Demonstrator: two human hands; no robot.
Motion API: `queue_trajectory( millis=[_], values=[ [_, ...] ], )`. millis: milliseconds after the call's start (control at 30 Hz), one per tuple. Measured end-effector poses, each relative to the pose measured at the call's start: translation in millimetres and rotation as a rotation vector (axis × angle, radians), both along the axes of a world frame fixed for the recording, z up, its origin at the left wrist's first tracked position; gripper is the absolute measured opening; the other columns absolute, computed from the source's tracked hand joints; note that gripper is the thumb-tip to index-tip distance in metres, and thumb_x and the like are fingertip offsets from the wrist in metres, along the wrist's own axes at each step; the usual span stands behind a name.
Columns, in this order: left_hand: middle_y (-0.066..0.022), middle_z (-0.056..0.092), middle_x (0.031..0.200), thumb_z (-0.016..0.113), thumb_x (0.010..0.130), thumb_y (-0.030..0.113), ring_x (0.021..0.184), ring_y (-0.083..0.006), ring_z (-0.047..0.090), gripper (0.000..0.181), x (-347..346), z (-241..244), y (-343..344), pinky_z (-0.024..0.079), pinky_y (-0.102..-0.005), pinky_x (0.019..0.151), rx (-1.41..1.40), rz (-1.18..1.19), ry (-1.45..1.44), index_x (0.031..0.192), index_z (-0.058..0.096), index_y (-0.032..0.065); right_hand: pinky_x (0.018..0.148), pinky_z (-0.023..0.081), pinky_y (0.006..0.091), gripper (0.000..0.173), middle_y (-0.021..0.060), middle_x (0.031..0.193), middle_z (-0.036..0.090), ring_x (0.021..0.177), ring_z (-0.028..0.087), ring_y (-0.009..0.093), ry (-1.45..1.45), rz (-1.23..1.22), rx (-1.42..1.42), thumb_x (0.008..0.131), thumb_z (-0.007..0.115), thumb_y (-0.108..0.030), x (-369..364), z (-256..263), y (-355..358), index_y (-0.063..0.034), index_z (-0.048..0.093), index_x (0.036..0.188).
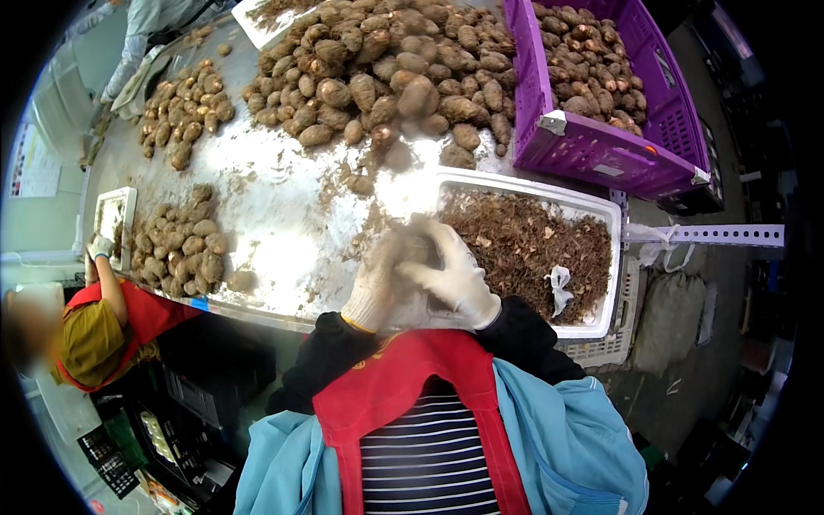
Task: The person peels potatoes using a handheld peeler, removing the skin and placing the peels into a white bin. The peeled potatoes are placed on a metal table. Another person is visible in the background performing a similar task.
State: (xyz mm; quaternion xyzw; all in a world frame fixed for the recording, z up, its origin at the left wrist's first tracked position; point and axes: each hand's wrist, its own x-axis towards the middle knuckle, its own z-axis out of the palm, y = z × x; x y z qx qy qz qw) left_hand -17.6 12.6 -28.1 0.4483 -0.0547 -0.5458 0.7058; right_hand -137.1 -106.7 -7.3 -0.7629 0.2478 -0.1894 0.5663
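Observation:
My left hand (378, 277) and my right hand (456, 273), both in white knit gloves, meet in front of my red apron. Between them is a small brown taro corm (425, 248), blurred and largely covered by the fingers. Just right of my right hand lies a white foam tray (521, 182) full of brown fibrous peelings (521, 238), with a knotted white plastic scrap (559, 290) on top. Beyond my hands, a large heap of hairy taro corms (386, 77) covers the far part of the metal table (277, 161).
A purple crate (599, 158) of taro stands at the far right. Smaller taro piles lie at the left front (180, 248) and left back (187, 106). A co-worker's gloved hand (101, 246) is by a small foam tray (131, 212). A perforated metal bar (721, 234) juts right.

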Motion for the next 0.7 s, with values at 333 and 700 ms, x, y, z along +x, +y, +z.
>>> queue_trajectory(
  millis=[333,700],
  values=[
    [-0.0087,0.065,0.121,0.053,0.107,0.04,0.103,-0.0209,0.066,0.045,-3.5,6.7,16.2,0.057,-0.0352,0.084,0.09,-0.048,0.003,0.136,0.055,0.0055,0.101,0.047,0.0375,0.044,0.0191,0.128,0.059,0.117,0.06,0.03,-0.057,0.04,0.17,0.096,0.065,-0.022,-20.8,11.3,3.0,0.006,0.059,0.13],
    [-0.0078,0.066,0.119,0.041,0.109,0.051,0.106,-0.0163,0.063,0.055,-16.1,28.8,3.0,0.055,-0.0312,0.083,0.164,-0.152,-0.225,0.134,0.058,0.0044,0.086,0.052,0.0365,0.021,0.0175,0.104,0.067,0.098,0.066,0.034,-0.044,-0.055,-0.189,0.091,0.065,-0.01,-26.6,13.0,-1.5,0.0014,0.069,0.108]
  ],
)
